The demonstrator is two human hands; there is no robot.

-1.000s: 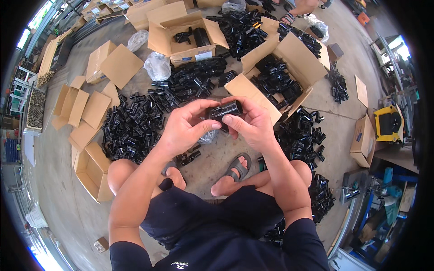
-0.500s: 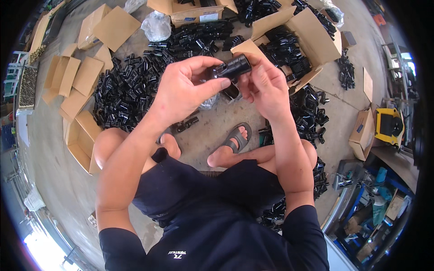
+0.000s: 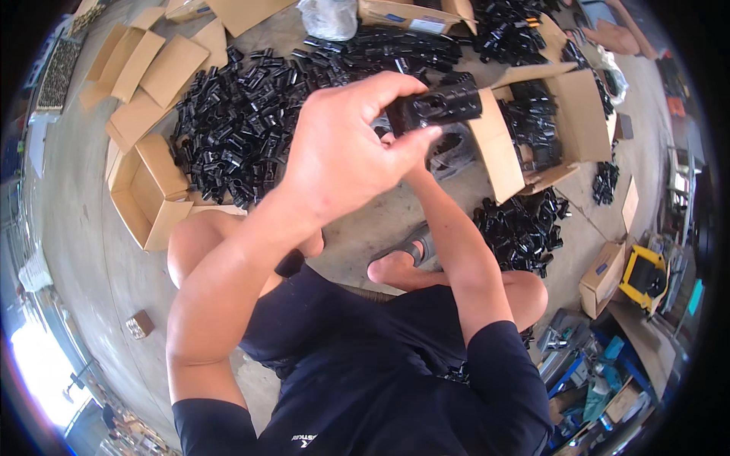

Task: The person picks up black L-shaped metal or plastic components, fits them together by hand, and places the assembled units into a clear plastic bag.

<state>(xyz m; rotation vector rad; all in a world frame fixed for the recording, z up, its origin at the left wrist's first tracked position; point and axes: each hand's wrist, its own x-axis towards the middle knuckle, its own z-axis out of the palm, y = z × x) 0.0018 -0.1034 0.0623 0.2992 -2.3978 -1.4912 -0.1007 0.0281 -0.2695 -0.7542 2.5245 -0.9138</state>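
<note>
My left hand [image 3: 346,140] is closed around a glossy black tubular fitting [image 3: 449,105], gripping it between thumb and fingers. The fitting lies roughly sideways, its free end pointing right, close to the flap of an open cardboard box. My right forearm [image 3: 464,239] reaches up behind the left hand, which covers most of my right hand; its fingers are hidden. Beside that spot, on the floor, is a clear plastic bag [image 3: 455,158] with dark pieces in or under it.
A large heap of black fittings [image 3: 236,129] covers the floor ahead left. The open cardboard box [image 3: 578,125] at right holds more of them, with another pile [image 3: 521,232] nearer. Empty cartons [image 3: 148,186] stand at left. Another person's arm [image 3: 635,30] shows far right.
My right hand has left the fitting and moved down behind the left hand. The left hand keeps its hold. The view has shifted, so the surroundings sit differently.
</note>
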